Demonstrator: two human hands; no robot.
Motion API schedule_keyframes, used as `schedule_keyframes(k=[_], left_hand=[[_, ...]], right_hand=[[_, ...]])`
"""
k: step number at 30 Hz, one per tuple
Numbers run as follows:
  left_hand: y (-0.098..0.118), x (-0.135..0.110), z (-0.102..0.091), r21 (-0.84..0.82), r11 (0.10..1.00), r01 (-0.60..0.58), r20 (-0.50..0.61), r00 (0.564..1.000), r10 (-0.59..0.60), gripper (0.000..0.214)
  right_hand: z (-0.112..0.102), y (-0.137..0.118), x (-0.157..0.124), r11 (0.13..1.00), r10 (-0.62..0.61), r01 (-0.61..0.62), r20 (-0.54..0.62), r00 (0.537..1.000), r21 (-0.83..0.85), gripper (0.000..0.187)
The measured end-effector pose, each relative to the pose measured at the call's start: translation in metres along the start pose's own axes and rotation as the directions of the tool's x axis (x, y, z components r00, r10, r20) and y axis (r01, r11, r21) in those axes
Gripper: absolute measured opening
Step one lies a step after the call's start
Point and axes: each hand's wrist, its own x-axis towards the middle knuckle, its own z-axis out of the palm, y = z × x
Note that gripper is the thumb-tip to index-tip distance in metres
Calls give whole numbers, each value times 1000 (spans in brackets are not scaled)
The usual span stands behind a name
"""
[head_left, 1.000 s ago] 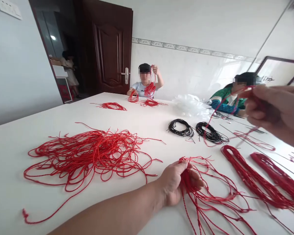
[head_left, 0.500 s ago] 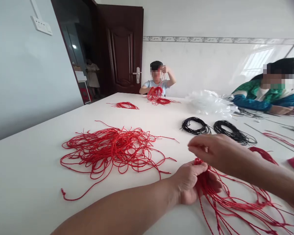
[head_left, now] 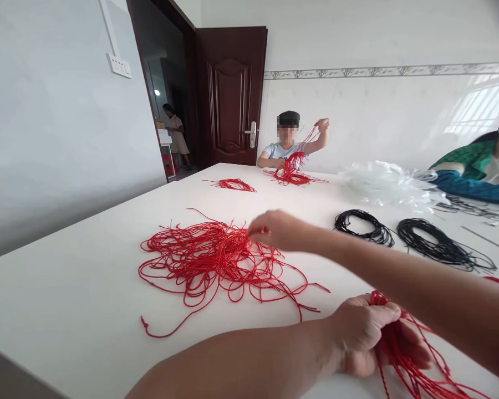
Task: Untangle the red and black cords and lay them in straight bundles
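red cord pile (head_left: 199, 260) under right hand (head_left: 276, 230), left hand (head_left: 360, 338) gripping strands (head_left: 403, 360)

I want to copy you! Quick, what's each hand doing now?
Left hand: closed, holding a bunch of red cords.
Right hand: fingers curled at the red cord pile; cannot tell if holding any.

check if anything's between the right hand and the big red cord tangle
Nothing visible stands in the way: the right hand is directly over the right side of the tangle of red cord, its fingertips at the strands, though whether they touch cannot be told.
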Motion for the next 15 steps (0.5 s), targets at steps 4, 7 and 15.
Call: schedule_keyframes(k=[4,7,15], left_hand=[[-2,0,-5,-38,999,-25,64,998,28,35],[-2,0,-5,-35,999,-21,54,998,23,37],[-2,0,-5,-37,999,-11,21,1000,12,30]], right_hand=[[-57,8,2,896,230,-118,-219,948,428,13],[-91,8,-4,753,280,69,-414,866,655,12],[-135,7,-19,588,438,298,-606,665,752,13]])
